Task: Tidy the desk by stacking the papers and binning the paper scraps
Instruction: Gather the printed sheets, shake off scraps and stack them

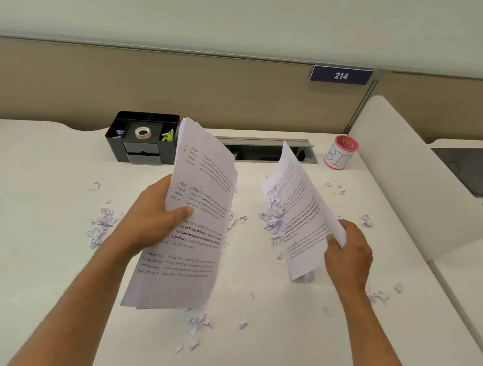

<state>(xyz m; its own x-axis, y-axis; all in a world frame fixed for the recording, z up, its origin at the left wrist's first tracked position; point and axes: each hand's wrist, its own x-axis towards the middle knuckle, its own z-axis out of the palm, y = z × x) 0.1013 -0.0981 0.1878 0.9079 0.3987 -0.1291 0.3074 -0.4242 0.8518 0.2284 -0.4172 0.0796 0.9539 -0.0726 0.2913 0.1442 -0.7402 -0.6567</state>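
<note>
My left hand (154, 220) grips a sheaf of printed papers (195, 236) by its left edge, held up above the white desk (49, 256). My right hand (348, 258) pinches a single printed sheet (297, 208) at its right edge, tilted up, with paper scraps sliding off its left side. A heap of scraps (272, 218) lies under that sheet. More scraps (101, 226) are scattered at the left, near the front (196, 328) and at the right (380, 296). A small pink bin (341, 152), labelled by hand, stands at the back right.
A black desk organiser (142, 138) with a tape roll stands at the back left. A grey cable tray (264, 150) is let into the desk's back edge. A white divider panel (411, 175) borders the desk on the right, with a laptop (470, 169) beyond it.
</note>
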